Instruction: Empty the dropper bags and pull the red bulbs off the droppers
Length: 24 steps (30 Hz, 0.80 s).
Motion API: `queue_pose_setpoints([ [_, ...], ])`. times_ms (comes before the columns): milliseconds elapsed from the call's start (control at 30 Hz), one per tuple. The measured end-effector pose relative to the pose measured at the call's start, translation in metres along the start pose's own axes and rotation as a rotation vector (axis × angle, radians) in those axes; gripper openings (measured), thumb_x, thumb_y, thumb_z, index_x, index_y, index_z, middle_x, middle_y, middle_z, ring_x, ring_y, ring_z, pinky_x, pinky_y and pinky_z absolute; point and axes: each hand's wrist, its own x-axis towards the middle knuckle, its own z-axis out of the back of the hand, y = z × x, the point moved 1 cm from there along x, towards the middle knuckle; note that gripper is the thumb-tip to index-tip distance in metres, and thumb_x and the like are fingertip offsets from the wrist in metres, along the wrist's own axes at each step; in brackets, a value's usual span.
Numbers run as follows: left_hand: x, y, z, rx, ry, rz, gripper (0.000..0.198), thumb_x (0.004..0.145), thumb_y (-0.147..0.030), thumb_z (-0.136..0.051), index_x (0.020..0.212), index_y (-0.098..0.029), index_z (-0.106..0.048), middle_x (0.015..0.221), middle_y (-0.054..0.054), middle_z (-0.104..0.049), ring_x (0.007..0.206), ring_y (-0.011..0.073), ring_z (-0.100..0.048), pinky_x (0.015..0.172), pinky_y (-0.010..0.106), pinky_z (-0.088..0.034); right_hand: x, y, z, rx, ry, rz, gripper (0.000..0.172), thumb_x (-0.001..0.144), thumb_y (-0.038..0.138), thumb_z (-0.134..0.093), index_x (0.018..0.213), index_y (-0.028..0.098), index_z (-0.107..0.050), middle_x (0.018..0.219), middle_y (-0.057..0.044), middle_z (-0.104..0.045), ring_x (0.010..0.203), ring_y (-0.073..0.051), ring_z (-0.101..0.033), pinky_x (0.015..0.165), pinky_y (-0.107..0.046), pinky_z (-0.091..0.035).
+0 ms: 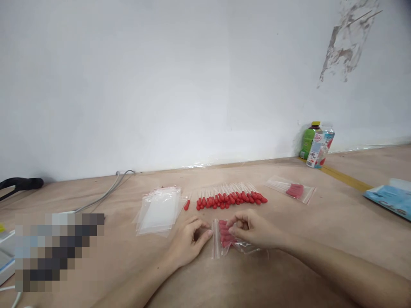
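Plastic bag, see-through, creased, red rounded tips inside, perhaps five

Bare hands, bare forearms, small mole

Red-tipped sticks block way fwd; free tbl btwn them & wall

Clear zip bag lying flat, red-tipped sticks inside, zip end facing left
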Motion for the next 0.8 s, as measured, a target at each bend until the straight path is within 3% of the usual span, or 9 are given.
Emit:
queue_pose_setpoints([
  [67, 0.0, 0.002, -0.004, -0.044, 0.001, 0.129, 0.025, 0.08, -0.04, -0.049, 0.085, -0.018, -0.059, 0.076, 0.001, -0.058, 0.066, 0.0139, -0.053, 0.059, 0.024, -0.04, 0.005, -0.002, 0.003, -0.236, -0.131, 0.172, 0.021, 0.073, 0.036, -0.057, 0.079, 0.016, -0.061, 0.061, 0.001, -0.055, 0.056, -0.01, -0.049, 0.053, -0.021, -0.036],
  [167, 0.001, 0.003, -0.012, -0.091, 0.017, 0.258, 0.035, 0.071, -0.047, -0.057, 0.086, -0.015, -0.058, 0.07, 0.0, -0.055, 0.062, 0.0133, -0.05, 0.055, 0.023, -0.037, 0.005, -0.008, 0.0, -0.422, -0.14, 0.28, 0.029, 0.068, 0.043, -0.063, 0.081, 0.017, -0.06, 0.078, -0.002, -0.055, 0.072, -0.015, -0.05, 0.062, -0.025, -0.038],
  [267, 0.001, 0.0, -0.019, -0.11, 0.069, 0.276, 0.032, 0.068, -0.046, -0.06, 0.079, -0.015, -0.058, 0.063, -0.002, -0.052, 0.058, 0.0118, -0.046, 0.051, 0.021, -0.033, 0.002, -0.015, -0.007, -0.462, -0.109, 0.336, 0.045, 0.067, 0.051, -0.063, 0.096, 0.018, -0.056, 0.089, -0.005, -0.051, 0.08, -0.017, -0.048, 0.068, -0.028, -0.039],
  [367, 0.002, -0.004, -0.021, -0.18, 0.141, 0.255, 0.023, 0.072, -0.039, -0.057, 0.072, -0.016, -0.056, 0.06, -0.003, -0.05, 0.054, 0.01, -0.042, 0.049, 0.02, -0.03, 0.002, -0.02, -0.01, -0.469, -0.082, 0.406, 0.05, 0.069, 0.052, -0.061, 0.105, 0.019, -0.052, 0.094, -0.006, -0.05, 0.085, -0.018, -0.047, 0.073, -0.03, -0.038],
  [600, 0.005, -0.005, -0.024, -0.481, 0.082, 0.192, 0.014, 0.075, -0.025, -0.054, 0.075, -0.018, -0.042, 0.066, -0.004, -0.049, 0.059, 0.0087, -0.044, 0.057, 0.021, -0.035, 0.008, -0.023, -0.01, -0.482, -0.078, 0.451, 0.047, 0.071, 0.051, -0.06, 0.105, 0.02, -0.05, 0.1, -0.007, -0.049, 0.089, -0.019, -0.046, 0.077, -0.032, -0.037],
  [800, 0.011, 0.002, -0.024, -0.878, 0.091, 0.485, 0.039, 0.064, -0.031, -0.068, 0.078, -0.02, -0.033, 0.062, -0.007, -0.05, 0.055, 0.0075, -0.048, 0.057, 0.023, -0.044, 0.014, -0.02, -0.007, -0.48, -0.09, 0.425, 0.051, 0.068, 0.051, -0.062, 0.105, 0.019, -0.051, 0.095, -0.005, -0.052, 0.084, -0.018, -0.047, 0.074, -0.031, -0.039],
])
